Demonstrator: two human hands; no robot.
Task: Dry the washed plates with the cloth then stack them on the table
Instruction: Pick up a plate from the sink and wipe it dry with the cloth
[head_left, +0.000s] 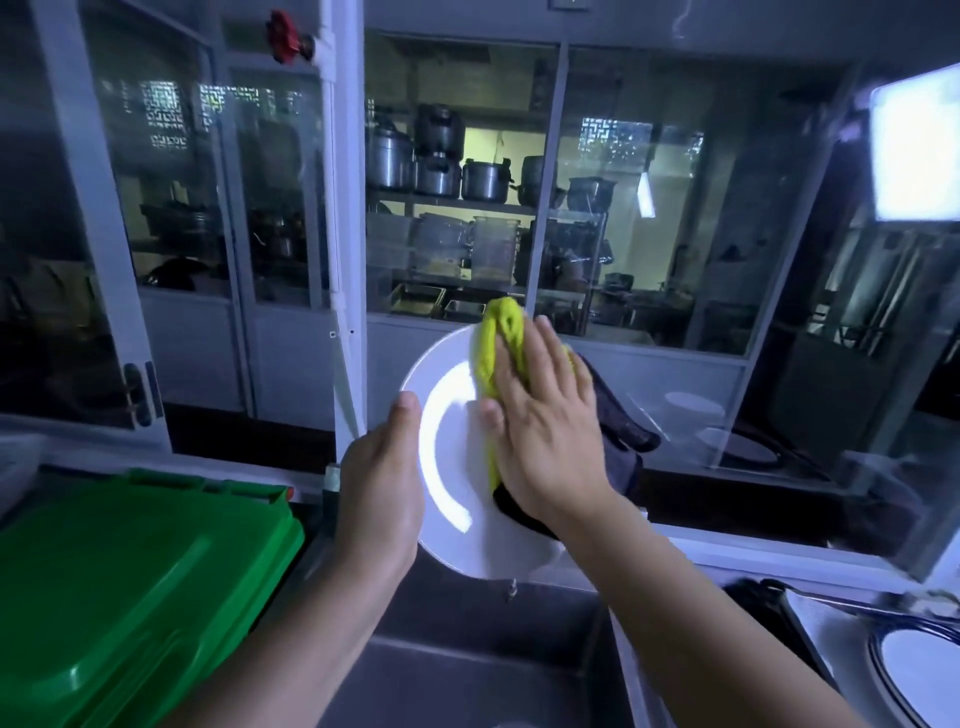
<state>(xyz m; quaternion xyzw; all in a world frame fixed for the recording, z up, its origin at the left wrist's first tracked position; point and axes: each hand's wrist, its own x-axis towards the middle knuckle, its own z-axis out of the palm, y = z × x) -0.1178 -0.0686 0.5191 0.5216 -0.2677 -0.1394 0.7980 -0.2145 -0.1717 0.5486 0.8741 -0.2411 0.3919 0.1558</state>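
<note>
A white plate (447, 457) is held up on edge over the sink, its face towards me. My left hand (382, 483) grips its left rim, thumb on the front. My right hand (545, 431) lies flat with straight fingers, pressing a yellow-green and dark cloth (498, 332) against the plate's right half. The cloth's dark part hangs off behind the plate to the right. Another plate with a blue rim (919, 670) lies at the lower right.
A steel sink (467, 665) is below the plate. A green plastic lid or bin (119, 587) stands at the lower left. Glass panels (457, 208) with pots on shelves behind them close off the front.
</note>
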